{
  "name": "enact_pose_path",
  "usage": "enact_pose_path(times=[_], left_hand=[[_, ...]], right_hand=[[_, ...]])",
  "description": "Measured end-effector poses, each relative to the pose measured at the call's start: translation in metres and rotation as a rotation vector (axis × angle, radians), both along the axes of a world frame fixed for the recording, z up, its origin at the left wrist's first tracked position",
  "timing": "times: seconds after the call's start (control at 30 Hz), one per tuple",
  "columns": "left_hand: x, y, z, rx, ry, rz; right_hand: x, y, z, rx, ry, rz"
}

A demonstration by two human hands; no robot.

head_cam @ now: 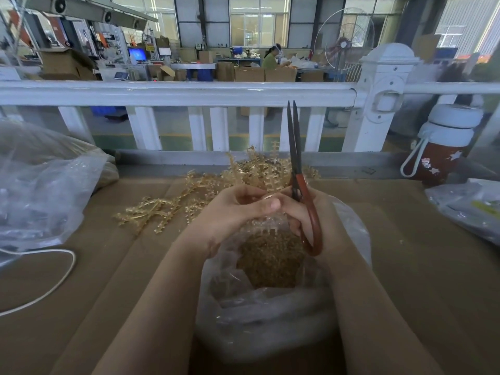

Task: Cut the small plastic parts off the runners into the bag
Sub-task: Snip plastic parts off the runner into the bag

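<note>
While both hands hover over bag (270, 315) holding cut parts (267, 262), right hand (305, 215) grips scissors (297, 169), blades up, closed. Left hand (232, 212) curled; contents hidden. Runners (205, 193) heaped behind on cardboard.

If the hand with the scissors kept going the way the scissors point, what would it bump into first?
Probably the white railing. The right hand holds the scissors pointing up and away, past the heap of runners. Depth is hard to judge from this one view.

Both hands, left (230, 212) and right (305, 217), meet, fingers apparently curled.
</note>
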State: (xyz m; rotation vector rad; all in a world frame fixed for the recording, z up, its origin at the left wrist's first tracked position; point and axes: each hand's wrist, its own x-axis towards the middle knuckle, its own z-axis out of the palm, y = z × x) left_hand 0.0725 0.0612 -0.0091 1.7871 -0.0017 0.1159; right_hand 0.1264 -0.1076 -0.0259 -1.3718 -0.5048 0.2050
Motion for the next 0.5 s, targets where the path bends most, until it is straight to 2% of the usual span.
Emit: enact_pose_path(times=[0.2, 0.5], left_hand=[[-0.0020, -0.0014, 0.0012, -0.033, 0.062, -0.009], [0.0018, 0.0005, -0.0027, -0.116, 0.108, -0.019]], right_hand=[[0.0018, -0.0029, -0.0016, 0.004, -0.054, 0.016], [0.0050, 0.0006, 0.0000, -0.012, 0.008, -0.021]])
